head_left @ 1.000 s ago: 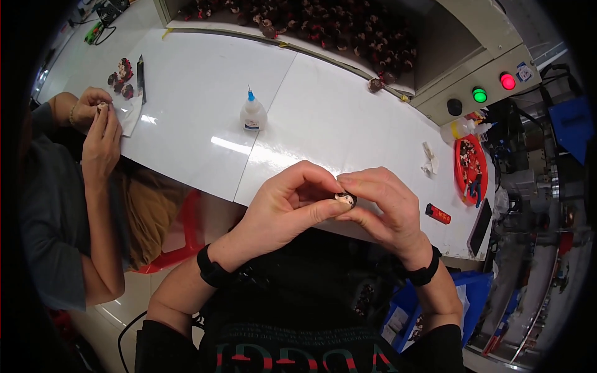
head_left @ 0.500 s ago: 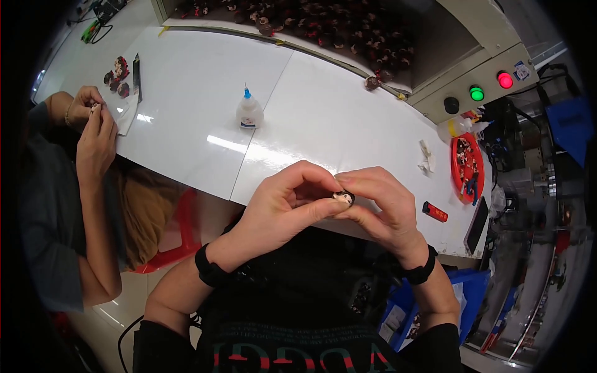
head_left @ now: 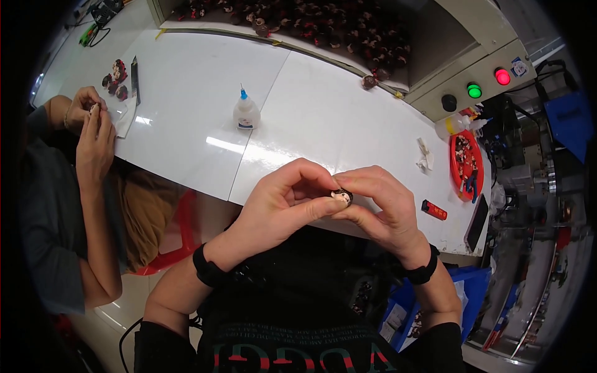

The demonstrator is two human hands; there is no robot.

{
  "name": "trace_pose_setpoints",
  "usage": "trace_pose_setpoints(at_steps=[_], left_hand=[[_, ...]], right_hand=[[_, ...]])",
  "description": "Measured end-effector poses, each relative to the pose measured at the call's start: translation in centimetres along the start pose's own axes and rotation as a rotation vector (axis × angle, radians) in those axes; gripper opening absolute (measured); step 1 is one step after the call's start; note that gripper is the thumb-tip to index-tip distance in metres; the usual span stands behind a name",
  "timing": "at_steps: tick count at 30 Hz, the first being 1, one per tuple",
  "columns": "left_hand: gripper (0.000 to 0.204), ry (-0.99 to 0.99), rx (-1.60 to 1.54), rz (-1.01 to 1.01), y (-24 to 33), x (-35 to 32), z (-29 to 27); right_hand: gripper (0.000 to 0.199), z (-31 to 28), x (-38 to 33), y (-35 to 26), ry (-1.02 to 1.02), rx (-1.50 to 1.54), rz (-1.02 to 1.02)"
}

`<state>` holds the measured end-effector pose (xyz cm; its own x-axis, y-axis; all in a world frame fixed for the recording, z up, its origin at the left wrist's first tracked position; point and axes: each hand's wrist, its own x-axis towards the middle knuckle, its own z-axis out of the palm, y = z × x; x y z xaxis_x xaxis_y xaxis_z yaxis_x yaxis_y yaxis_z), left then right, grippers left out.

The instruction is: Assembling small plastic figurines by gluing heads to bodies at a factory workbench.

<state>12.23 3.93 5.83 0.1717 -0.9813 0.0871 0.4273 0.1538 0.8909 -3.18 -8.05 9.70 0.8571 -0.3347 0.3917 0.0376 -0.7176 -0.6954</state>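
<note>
Between my two hands is a small doll head [head_left: 342, 198] with dark hair and a pale face turned up toward me. My left hand [head_left: 287, 198] pinches it from the left with thumb and fingertips. From the other side my right hand [head_left: 382, 205] grips it, its thumb below and fingers above. The fingers cover part of the head. Both hands are just over the front edge of the white table [head_left: 298, 124]. Beyond them stands a squeeze bottle [head_left: 246, 114] with a blue needle tip.
A machine tray [head_left: 311, 18] at the back holds many doll heads. On the right are a red basket [head_left: 456, 180] of small parts, a red lighter [head_left: 434, 210], a phone [head_left: 477, 222] and crumpled tissue [head_left: 425, 155]. At left, a co-worker's hands [head_left: 94, 133] handle a small piece.
The doll head has turned slightly in my fingers, showing more of its face. Both hands keep their grip in nearly the same place. The whole view has shifted a little.
</note>
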Motion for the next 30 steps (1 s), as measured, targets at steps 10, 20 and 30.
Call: trace_pose_setpoints(at_steps=[10, 20, 30], left_hand=[[0.021, -0.017, -0.243, -0.058, -0.5, 0.1, 0.7], [0.025, -0.079, -0.254, 0.057, -1.1, 0.3, 0.9], [0.03, -0.05, -0.156, 0.03, -1.0, 0.4, 1.0]], right_hand=[[0.036, -2.1, 1.0, -1.8, -0.141, -0.056, 0.077], [0.034, -2.5, 0.9, -2.6, -0.169, -0.086, 0.1], [0.035, -2.7, 0.8, -2.7, -0.154, -0.081, 0.089]])
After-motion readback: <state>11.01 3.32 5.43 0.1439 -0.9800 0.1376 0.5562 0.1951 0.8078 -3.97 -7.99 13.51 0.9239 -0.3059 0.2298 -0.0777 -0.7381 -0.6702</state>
